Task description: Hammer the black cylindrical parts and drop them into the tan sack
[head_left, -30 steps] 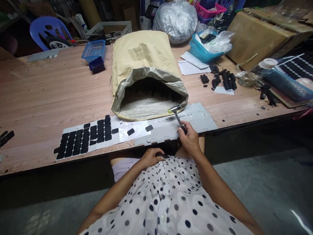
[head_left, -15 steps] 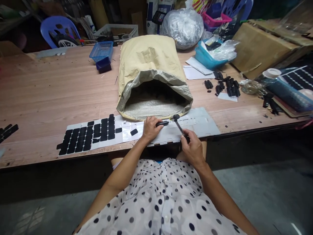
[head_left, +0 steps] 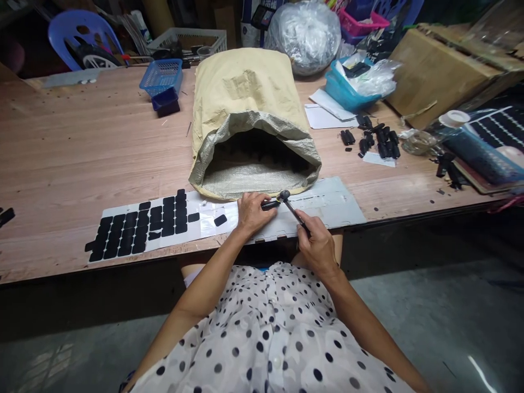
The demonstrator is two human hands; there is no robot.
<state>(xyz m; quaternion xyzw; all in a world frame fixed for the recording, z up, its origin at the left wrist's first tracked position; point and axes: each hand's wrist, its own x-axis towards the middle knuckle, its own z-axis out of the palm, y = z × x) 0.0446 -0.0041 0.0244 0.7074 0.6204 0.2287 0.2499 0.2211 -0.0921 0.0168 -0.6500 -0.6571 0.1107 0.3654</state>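
Observation:
My left hand (head_left: 252, 212) is closed on a small black part (head_left: 269, 206), holding it down on a pale grey board (head_left: 327, 204) at the table's front edge. My right hand (head_left: 317, 243) grips the dark handle of a hammer (head_left: 293, 210). The hammer's round head (head_left: 284, 194) is at the right end of the black part; whether it touches I cannot tell. Just behind my hands lies a yellow woven sack (head_left: 245, 82), its mouth towards me and its inside dark. Left of my left hand is a white sheet of black rounded stickers (head_left: 137, 226).
A heap of small black parts (head_left: 382, 139) lies on the right, near a cardboard box (head_left: 442, 76) and a turquoise basin (head_left: 347, 90). A blue basket (head_left: 161, 76) and a dark blue tray (head_left: 166, 102) stand at the back left. Behind the sack is a stuffed plastic bag (head_left: 305, 35).
The hammer head has moved left, from beyond the black part to its right end. My right hand has shifted left with it. My left hand keeps its hold; the view has moved slightly.

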